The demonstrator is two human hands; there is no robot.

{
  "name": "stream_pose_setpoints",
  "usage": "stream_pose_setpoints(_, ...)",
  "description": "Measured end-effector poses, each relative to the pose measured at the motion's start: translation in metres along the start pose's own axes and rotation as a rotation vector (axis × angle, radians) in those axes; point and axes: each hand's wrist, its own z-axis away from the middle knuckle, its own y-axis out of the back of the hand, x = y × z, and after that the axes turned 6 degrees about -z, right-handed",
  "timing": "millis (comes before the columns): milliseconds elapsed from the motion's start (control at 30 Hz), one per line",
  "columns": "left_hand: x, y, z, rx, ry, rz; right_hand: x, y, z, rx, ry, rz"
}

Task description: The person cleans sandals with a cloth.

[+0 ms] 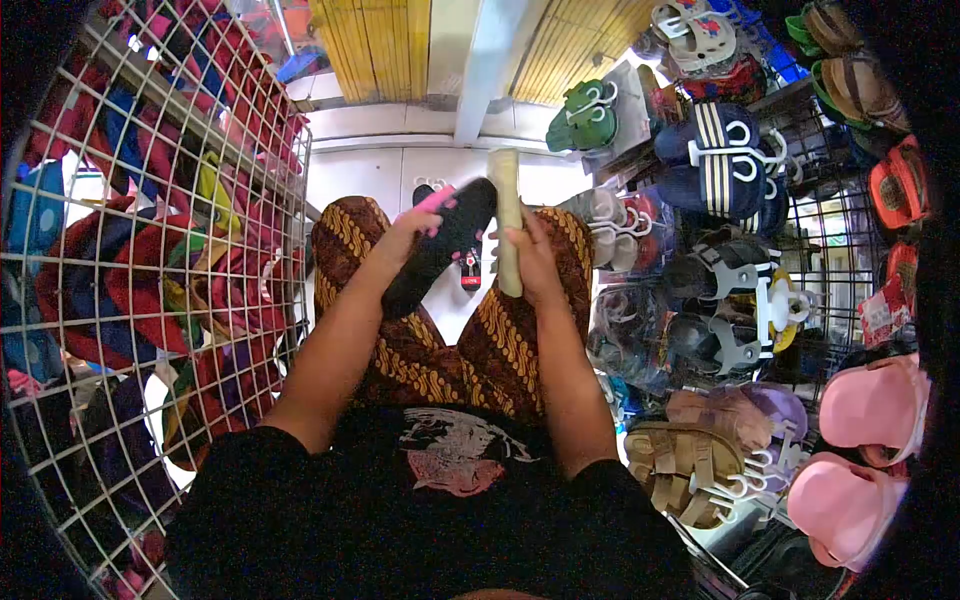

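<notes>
A black sandal with pink parts [445, 240] is tilted over my lap, and my left hand [405, 240] is closed round its pink strap side. To its right stands a long, pale yellowish object [508, 225], upright, with my right hand [535, 262] wrapped round its lower half. The sandal's edge and the pale object are close together near their upper ends; whether they touch I cannot tell. Between and below them a small red and black item [470, 270] shows on the white floor. My lap is covered by brown patterned cloth [400, 365].
A white wire grid [150, 230] with colourful sandals behind it runs along the left. On the right hang navy striped sandals [715, 160], pink clogs [875, 405] and brown sandals [690, 460]. Green footwear [590, 115] hangs ahead, beside a pale floor [360, 170].
</notes>
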Motion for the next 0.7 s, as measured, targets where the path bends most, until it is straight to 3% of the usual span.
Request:
stream_pose_setpoints(100, 0.012, 0.016, 0.002, -0.154, 0.082, 0.244, 0.017, 0.002, -0.008, -0.138, 0.034, 0.162)
stream_pose_setpoints(167, 0.014, 0.020, -0.006, 0.050, 0.012, 0.270, 0.043, 0.009, -0.019, -0.269, 0.164, 0.320)
stream_pose_setpoints(267, 0.020, 0.019, -0.011, 0.297, -0.057, 0.254, 0.045, 0.005, -0.017, -0.265, 0.177, 0.393)
stream_pose_setpoints(367, 0.017, 0.007, -0.003, 0.052, 0.060, 0.148, 0.055, 0.003, -0.023, -0.087, 0.161, 0.298)
stream_pose_setpoints(467, -0.001, -0.004, 0.002, 0.032, 0.206, 0.099, 0.007, -0.015, -0.012, 0.113, -0.121, -0.041)
stream_pose_setpoints(600, -0.003, 0.010, 0.000, -0.014, 0.125, 0.155, 0.038, -0.010, -0.013, -0.008, 0.059, 0.093)
stream_pose_setpoints(667, 0.007, 0.015, -0.003, -0.042, 0.027, 0.344, 0.055, -0.007, -0.013, -0.118, 0.157, 0.237)
stream_pose_setpoints(700, 0.010, 0.017, -0.003, 0.005, -0.022, 0.348, 0.051, -0.008, -0.012, -0.116, 0.113, 0.219)
